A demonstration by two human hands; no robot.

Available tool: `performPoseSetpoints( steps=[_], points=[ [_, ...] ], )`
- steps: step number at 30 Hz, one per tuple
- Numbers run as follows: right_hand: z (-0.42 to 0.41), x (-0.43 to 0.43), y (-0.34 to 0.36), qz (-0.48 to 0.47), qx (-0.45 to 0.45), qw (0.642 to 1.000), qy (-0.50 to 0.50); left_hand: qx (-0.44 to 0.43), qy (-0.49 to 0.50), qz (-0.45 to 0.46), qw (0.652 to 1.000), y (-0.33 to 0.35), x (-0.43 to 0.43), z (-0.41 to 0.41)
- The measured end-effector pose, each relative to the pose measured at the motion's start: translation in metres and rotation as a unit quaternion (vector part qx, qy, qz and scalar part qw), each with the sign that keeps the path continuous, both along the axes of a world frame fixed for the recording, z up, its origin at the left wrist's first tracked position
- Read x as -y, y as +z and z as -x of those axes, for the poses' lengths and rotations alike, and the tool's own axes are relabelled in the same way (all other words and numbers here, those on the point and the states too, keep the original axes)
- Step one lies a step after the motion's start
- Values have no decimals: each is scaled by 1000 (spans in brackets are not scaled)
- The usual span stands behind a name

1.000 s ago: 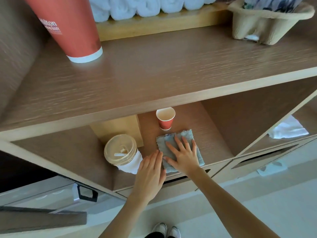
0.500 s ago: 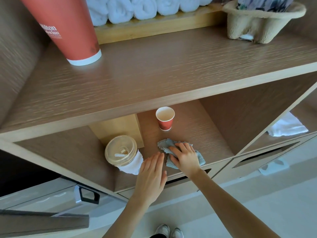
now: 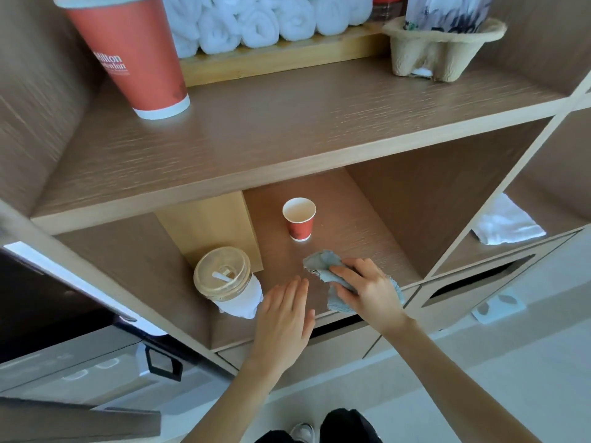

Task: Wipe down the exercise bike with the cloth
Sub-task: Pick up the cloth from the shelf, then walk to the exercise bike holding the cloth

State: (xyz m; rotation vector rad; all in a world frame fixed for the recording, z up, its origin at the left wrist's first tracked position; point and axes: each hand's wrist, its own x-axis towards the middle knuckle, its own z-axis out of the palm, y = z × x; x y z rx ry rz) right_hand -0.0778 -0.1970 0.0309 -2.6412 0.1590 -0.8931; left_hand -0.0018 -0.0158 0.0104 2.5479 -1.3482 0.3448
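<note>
The wooden shelving (image 3: 287, 161) fills the view, and no exercise bike is in sight, so the wiping itself has not begun; this looks like the fetching step. The lower shelf (image 3: 351, 219) serves as storage: a lidded cup (image 3: 224, 276) stands at its front left and a small red cup (image 3: 299, 222) further back.

The left hand (image 3: 284, 318) lies flat at the shelf's front edge, fingers straight and together, holding nothing, probably steadying the reach. Whether it touches the wood I cannot tell. The right hand (image 3: 371, 289) curls its fingers into the grey cloth (image 3: 319, 263), bunching it for a lift. The cloth sits on the lower shelf, mostly under the right hand, just right of the left hand's fingertips and apart from them.
</note>
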Motion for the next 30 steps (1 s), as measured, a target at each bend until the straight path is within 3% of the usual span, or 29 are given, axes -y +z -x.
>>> performPoseSetpoints(
  steps=[5, 9, 17, 23, 30],
  points=[
    [4, 6, 9, -3, 9, 1000, 29, 3, 56, -8, 998, 8, -1, 18],
    [-5, 8, 14, 1, 23, 992, 121, 11, 169, 11, 985, 21, -12, 45],
    [-2, -69, 19, 8, 45, 943, 331, 36, 404, 64, 912, 38, -77, 145],
    [25, -181, 27, -9, 17, 856, 517, 29, 582, 57, 811, 45, -148, 235],
    [104, -322, 31, -40, 37, 710, 702, 43, 765, 38, 641, 48, -215, 364]
  ],
)
